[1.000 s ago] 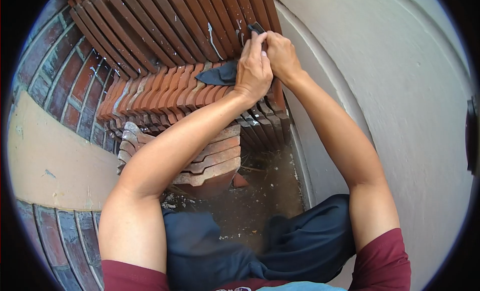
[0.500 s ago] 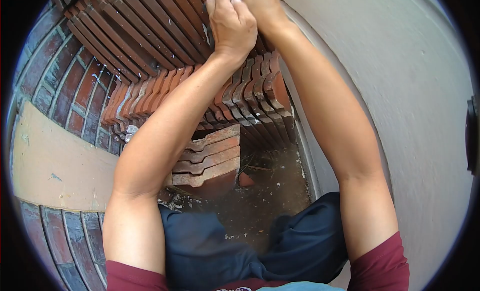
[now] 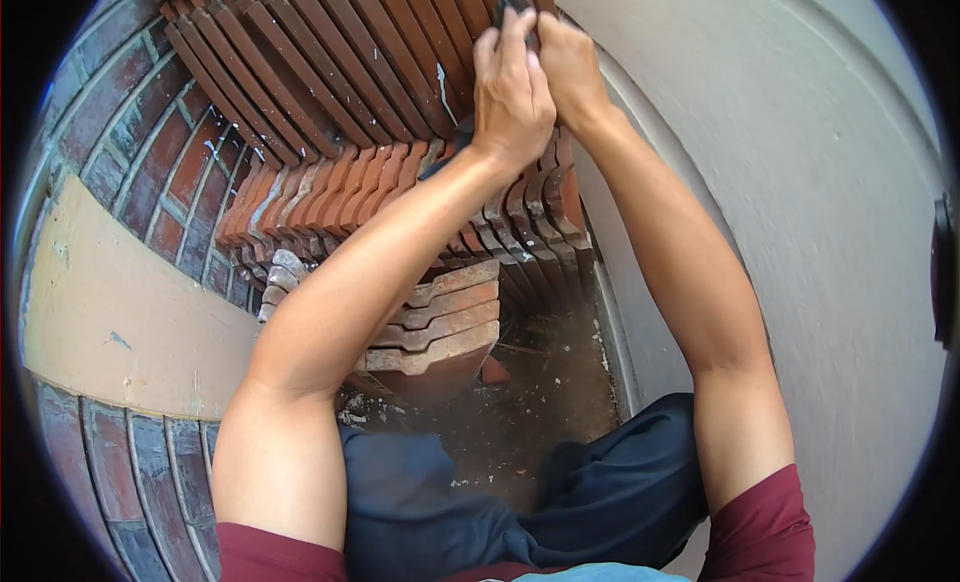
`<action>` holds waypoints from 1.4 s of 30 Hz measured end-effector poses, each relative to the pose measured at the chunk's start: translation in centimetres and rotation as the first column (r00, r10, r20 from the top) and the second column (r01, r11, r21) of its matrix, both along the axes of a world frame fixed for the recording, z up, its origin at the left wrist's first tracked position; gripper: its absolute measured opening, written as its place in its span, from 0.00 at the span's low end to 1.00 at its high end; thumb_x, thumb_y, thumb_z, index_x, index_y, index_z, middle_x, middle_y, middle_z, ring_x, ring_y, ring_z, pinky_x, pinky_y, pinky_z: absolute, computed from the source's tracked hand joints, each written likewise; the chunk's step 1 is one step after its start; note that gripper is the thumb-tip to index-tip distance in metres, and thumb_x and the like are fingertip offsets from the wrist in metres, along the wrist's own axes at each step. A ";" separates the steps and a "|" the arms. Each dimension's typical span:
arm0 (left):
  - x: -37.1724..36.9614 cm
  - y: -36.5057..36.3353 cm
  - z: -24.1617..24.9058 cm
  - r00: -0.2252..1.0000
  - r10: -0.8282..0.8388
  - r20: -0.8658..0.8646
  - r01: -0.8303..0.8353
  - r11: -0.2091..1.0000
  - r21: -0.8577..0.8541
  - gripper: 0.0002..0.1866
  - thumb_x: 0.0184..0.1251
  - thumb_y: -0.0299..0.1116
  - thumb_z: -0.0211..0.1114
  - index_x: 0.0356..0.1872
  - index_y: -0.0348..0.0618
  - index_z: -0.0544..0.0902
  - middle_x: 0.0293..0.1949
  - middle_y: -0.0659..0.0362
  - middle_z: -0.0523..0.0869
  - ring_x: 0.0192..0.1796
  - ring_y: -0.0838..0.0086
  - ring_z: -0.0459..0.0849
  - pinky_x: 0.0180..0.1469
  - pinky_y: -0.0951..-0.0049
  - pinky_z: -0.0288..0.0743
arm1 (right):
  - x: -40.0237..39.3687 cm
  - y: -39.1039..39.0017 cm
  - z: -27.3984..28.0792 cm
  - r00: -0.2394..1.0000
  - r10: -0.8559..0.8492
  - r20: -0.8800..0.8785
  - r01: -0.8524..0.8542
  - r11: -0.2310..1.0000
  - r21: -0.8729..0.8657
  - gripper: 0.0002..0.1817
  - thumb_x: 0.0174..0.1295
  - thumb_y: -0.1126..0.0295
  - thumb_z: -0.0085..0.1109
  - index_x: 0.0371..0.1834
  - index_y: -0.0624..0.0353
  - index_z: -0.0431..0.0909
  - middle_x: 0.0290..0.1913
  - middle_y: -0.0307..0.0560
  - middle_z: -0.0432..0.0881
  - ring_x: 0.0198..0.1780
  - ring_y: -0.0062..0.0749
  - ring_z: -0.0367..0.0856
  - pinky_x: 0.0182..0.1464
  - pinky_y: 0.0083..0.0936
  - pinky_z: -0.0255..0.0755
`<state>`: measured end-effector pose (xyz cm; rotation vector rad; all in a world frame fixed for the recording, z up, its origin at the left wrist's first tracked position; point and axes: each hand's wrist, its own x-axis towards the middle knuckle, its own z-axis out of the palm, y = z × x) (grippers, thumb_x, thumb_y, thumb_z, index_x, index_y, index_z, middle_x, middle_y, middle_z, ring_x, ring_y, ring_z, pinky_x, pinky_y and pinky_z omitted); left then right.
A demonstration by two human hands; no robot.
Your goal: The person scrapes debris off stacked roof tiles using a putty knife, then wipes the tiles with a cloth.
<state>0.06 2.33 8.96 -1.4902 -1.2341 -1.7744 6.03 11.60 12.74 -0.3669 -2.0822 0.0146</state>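
Both my hands are raised close together in front of the tiles at the top of the view. My left hand (image 3: 515, 97) is closed, its fingers curled round a small dark object (image 3: 512, 4) whose end shows above the fingertips; I cannot tell its kind. Right beside it, my right hand (image 3: 572, 67) is closed too, and what lies in its grip is hidden. Behind the hands stands an upper row of brown roof tiles (image 3: 330, 57). Below it runs a row of orange-red roof tiles (image 3: 345, 187), packed on edge and partly covered by my left forearm.
A smaller stack of roof tiles (image 3: 450, 312) lies in front, near a broken red piece (image 3: 494, 370) on the dirty floor (image 3: 530, 422). A brick wall (image 3: 135, 147) bounds the left, with a beige panel (image 3: 130, 312). The pale wall (image 3: 800, 232) closes the right.
Both hands have come lower and to the right, staying together. The dark object's end now shows more clearly above my left fingers. The tiles sit slightly further right in the view.
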 end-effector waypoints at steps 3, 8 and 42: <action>-1.0 -0.1 4.3 0.991 0.112 0.079 -0.118 0.989 0.089 0.23 0.74 0.27 0.47 0.68 0.33 0.70 0.62 0.38 0.77 0.66 0.45 0.74 0.70 0.54 0.66 | -4.0 0.5 3.7 0.998 0.031 -0.060 -0.025 0.996 0.087 0.10 0.62 0.67 0.59 0.34 0.64 0.77 0.35 0.66 0.85 0.41 0.65 0.85 0.43 0.53 0.80; -2.2 -0.2 3.0 0.996 0.086 0.035 -0.087 0.996 0.031 0.23 0.73 0.26 0.48 0.68 0.33 0.70 0.61 0.38 0.79 0.67 0.48 0.73 0.70 0.56 0.66 | -3.3 0.0 1.9 0.998 -0.005 -0.063 0.006 1.000 0.004 0.10 0.63 0.67 0.60 0.34 0.65 0.77 0.36 0.68 0.85 0.41 0.66 0.85 0.44 0.56 0.79; -2.6 -0.3 4.6 0.997 0.036 0.062 -0.042 0.995 0.086 0.22 0.72 0.25 0.47 0.65 0.36 0.74 0.61 0.40 0.79 0.65 0.47 0.76 0.70 0.56 0.66 | -4.2 -0.5 4.4 0.995 0.023 -0.099 -0.010 0.991 0.133 0.11 0.60 0.66 0.60 0.33 0.64 0.79 0.36 0.65 0.86 0.41 0.63 0.86 0.44 0.52 0.82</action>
